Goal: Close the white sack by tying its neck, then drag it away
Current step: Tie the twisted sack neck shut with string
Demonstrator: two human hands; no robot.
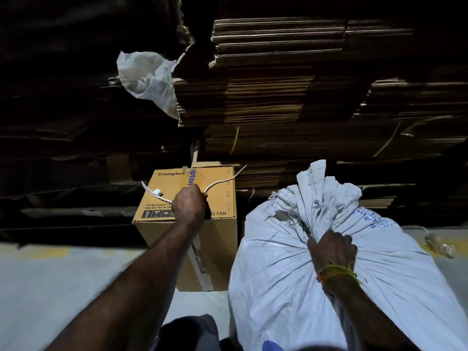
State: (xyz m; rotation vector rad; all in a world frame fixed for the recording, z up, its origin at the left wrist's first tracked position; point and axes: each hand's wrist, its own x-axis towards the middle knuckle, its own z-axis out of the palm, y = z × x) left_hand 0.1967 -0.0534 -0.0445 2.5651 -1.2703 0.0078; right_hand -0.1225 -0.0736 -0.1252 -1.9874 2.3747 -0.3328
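Gripping the gathered neck of the bulging white woven plastic sack (pixel 304 262), my right hand (pixel 331 245) had its fingers curled tight round the bunched fabric, a yellow and orange thread band (pixel 338 272) showing at the wrist. The sack stood on the pale grey floor (pixel 63 279) at the near right, its crumpled mouth rising above my fist, a metal eyelet (pixel 316 204) and blue printing visible on it. My left hand (pixel 190 203) was well apart from it, out to the left over the brown cardboard Crompton fan box (pixel 217 239), clenched round a thin white plastic zip tie (pixel 222 182) whose two ends stuck out either side of the fist. The box stood just left of the sack. Beyond, tall stacks of flattened brown cardboard (pixel 266 97) filled the far side, with a crumpled white bag (pixel 147 77) wedged among them at the far left.
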